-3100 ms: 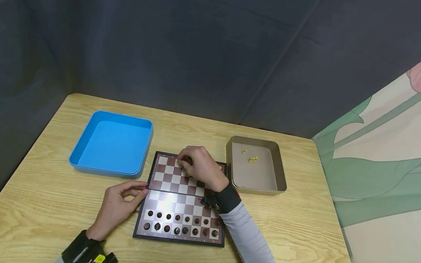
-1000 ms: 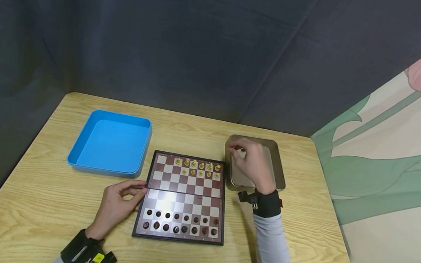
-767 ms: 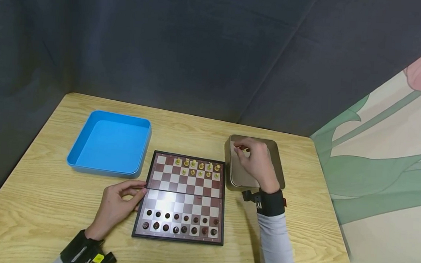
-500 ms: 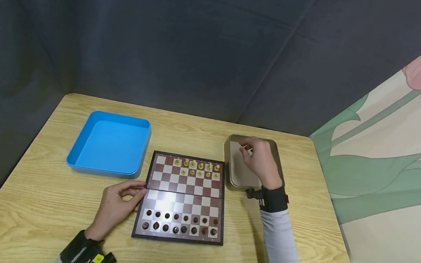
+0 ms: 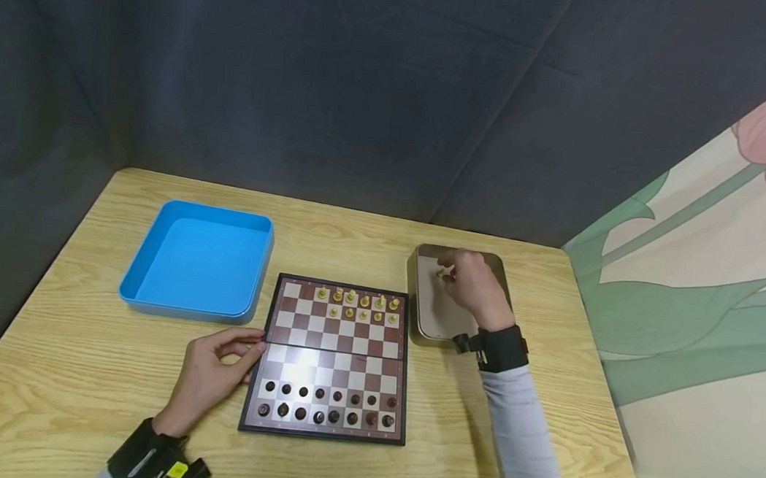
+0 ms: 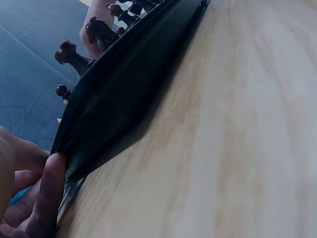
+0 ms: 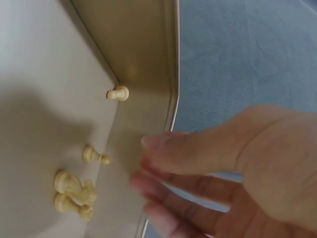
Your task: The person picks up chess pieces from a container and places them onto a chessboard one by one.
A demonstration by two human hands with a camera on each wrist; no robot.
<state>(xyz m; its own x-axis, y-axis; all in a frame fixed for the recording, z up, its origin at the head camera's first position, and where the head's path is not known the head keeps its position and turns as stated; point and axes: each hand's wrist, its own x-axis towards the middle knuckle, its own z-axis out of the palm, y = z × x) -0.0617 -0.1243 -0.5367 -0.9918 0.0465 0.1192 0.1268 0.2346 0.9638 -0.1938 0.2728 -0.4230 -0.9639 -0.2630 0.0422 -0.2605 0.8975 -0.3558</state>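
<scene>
Brown-and-white checkered board (image 5: 328,360), pale-yellow pieces (image 7: 91,154), blue tray (image 5: 199,257)

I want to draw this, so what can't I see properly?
Head view: some light chess pieces in the tan tin, hidden by the right hand.
Head view: marks on the chessboard's border, too small to read.
Left wrist view: part of the left hand, cut off by the left edge.

Right hand (image 5: 479,289) moved from chessboard (image 5: 314,338) to over tan tin (image 5: 436,321), fingers loosened, far-side light chess pieces (image 5: 364,301) uncovered.
</scene>
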